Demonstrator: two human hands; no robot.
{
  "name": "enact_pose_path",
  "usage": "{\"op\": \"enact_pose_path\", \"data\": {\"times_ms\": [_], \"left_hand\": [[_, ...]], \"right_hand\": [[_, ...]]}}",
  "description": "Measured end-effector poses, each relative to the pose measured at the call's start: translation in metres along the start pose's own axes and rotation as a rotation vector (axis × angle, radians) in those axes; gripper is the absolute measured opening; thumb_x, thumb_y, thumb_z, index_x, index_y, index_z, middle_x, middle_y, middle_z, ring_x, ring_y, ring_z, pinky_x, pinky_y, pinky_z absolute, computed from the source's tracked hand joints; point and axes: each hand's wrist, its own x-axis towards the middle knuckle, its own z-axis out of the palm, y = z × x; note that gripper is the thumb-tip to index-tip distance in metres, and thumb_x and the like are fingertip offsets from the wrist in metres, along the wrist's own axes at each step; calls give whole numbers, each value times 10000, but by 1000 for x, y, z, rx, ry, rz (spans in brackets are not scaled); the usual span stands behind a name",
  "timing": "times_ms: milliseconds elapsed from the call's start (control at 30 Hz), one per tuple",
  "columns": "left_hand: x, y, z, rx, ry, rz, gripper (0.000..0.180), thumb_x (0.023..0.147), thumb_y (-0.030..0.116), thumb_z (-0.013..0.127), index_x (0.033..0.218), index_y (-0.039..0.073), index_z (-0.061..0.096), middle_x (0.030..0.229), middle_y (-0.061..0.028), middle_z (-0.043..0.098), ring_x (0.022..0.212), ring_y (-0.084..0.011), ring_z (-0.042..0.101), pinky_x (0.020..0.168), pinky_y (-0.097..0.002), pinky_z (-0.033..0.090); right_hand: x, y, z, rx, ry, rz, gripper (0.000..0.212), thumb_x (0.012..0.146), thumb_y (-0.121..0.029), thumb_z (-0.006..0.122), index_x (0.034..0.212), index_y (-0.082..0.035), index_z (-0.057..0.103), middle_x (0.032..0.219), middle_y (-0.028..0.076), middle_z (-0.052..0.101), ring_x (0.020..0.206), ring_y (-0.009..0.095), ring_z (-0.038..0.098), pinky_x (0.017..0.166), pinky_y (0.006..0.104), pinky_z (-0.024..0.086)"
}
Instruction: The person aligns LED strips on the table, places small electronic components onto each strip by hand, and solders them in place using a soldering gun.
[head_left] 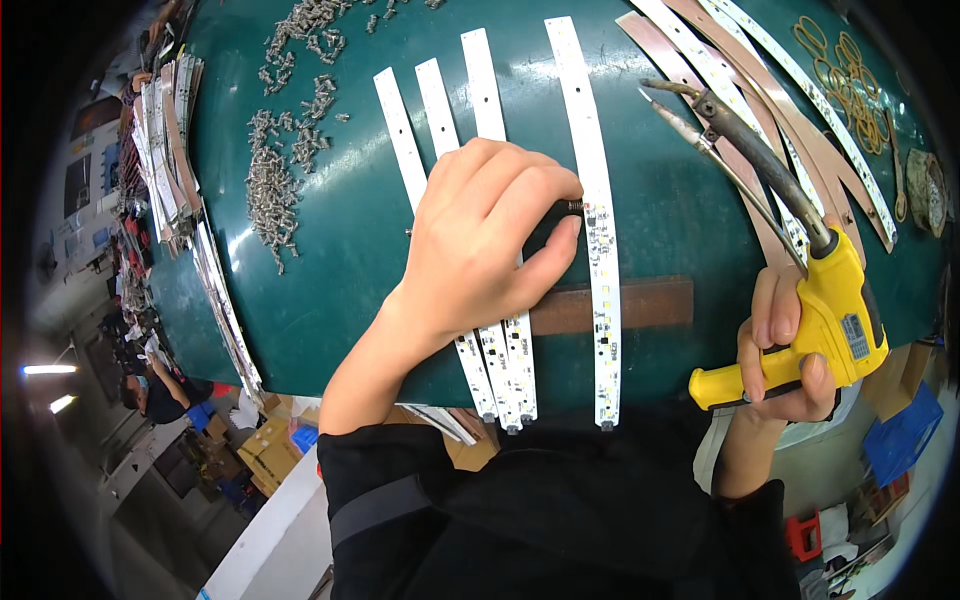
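Observation:
My left hand [470, 230] is closed in a pinch on a small spring-like metal part [574, 207]. That part meets the left edge of a white LED strip board [604, 270], beside its cluster of tiny components. Under and beyond the same hand lie 3 more white LED strip boards [398, 128], partly covered by it. On the right, my right hand [785, 350] is wrapped around the handle of a yellow soldering gun [840, 300]. Its metal tip and the thin feed tube point up and left, apart from the board.
A flat brown bar [655, 303] lies beneath the boards on the green tabletop [330, 290]. Small metal parts [272, 190] are heaped at left. More strips [830, 150] and rubber bands [850, 90] lie far right. Bundled strips [165, 150] line the left edge. Another person [165, 395] is beyond.

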Motion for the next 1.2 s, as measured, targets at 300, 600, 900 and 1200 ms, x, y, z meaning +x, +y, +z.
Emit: {"op": "enact_pose_path", "data": {"times_ms": [300,600,900,1200], "left_hand": [[-3,-1,-1,15,23,17,232,663,27,715,882,61,647,854,-60,627,782,-236,568,699,-322,438],[-6,-2,-2,22,34,-7,176,686,55,714,851,77,658,800,-40,559,754,-222,511,673,-329,389],[-6,-2,2,43,97,-7,116,688,86,698,775,89,622,773,-24,528,749,-212,513,665,-343,400],[-8,-3,1,23,84,-7,159,691,71,715,828,94,638,800,-26,549,751,-217,516,686,-337,398]], "right_hand": [[-36,-32,39,-507,255,207,1006,686,-317,751,1432,81,208,727,108,588,517,133,553,411,213,437],[-47,-39,47,-623,161,421,953,690,-215,751,1457,31,241,863,94,616,738,133,610,678,254,497],[-46,-34,49,-717,136,405,890,682,-186,737,1442,-1,311,887,82,613,737,132,605,646,243,498],[-45,-35,49,-776,21,363,794,720,-62,668,1432,17,326,993,89,614,750,127,606,677,253,511]]}}
